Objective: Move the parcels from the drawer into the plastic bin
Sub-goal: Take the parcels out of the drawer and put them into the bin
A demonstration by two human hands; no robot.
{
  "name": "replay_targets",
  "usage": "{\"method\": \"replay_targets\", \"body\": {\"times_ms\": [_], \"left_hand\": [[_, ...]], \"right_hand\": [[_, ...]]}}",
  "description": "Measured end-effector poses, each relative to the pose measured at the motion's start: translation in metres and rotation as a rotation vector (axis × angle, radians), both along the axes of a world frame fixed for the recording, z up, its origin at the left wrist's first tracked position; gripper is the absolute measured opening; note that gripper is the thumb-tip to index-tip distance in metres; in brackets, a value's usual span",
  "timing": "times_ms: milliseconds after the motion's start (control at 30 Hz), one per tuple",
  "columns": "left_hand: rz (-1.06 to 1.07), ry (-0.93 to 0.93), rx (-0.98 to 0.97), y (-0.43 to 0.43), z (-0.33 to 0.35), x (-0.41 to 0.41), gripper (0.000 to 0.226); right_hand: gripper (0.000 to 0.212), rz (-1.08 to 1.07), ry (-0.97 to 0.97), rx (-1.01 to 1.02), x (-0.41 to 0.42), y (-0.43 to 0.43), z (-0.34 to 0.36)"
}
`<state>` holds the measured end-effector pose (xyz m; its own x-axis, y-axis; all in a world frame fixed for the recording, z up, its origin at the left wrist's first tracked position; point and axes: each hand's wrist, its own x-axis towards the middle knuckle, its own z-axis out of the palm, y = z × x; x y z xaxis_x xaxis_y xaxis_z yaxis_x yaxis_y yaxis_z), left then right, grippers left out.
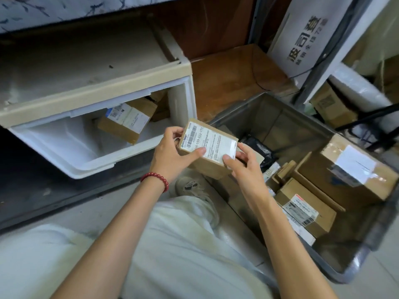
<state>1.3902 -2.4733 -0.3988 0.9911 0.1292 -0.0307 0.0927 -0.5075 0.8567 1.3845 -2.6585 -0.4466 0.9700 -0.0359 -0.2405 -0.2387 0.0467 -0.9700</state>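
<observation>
Grip: you are pinching the parcel [207,145] at both ends, left hand [170,152] and right hand [244,167], fingers [195,151] curled on it.
Position: it is hovering between drawer [86,167] and plastic bin [269,117] (just beside the bin's near edge).
Risk: letting go here is likely sending it onto the floor [75,214].

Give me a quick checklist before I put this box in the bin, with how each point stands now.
1. Grip: left hand and right hand both hold the box: ok.
2. Box over the bin: it hangs only at the bin's corner: not ok.
3. Room in the bin: part of its bottom is bare: ok.
4. Label faces up: ok.
5. Drawer emptied: a parcel lies inside: not ok.
6. Weight of the box: cannot tell.
</observation>
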Motion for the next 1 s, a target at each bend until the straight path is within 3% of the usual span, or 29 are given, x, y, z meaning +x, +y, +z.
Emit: {"method": "replay_targets", "body": {"times_ms": [100,200,300,600,833,1000], "left_hand": [[-0.083,-0.021,0.052,-0.039,0.0,0.012,0.066],[-0.194,0.004,0.075,-0.084,-0.001,0.019,0.072],[-0.284,0.016,0.124,-0.122,-0.006,0.02,0.077],[-0.554,0.126,0.121,-0.208,-0.051,0.021,0.082],[-0.687,0.27,0.191,-0.252,-0.08,0.035,0.078],[-0.772,0.213,0.251,-0.278,-0.088,0.04,0.074]], "right_hand": [[0.04,-0.097,-0.004,0.01,-0.011,-0.032,0.004],[0.054,-0.206,0.024,-0.012,-0.018,-0.067,0.01],[0.054,-0.303,0.06,-0.054,-0.029,-0.102,0.011],[0.059,-0.534,0.112,-0.21,-0.061,-0.175,-0.012],[0.064,-0.509,0.18,-0.566,-0.072,-0.192,-0.022],[0.064,-0.525,0.275,-0.659,-0.067,-0.191,-0.028]]}}
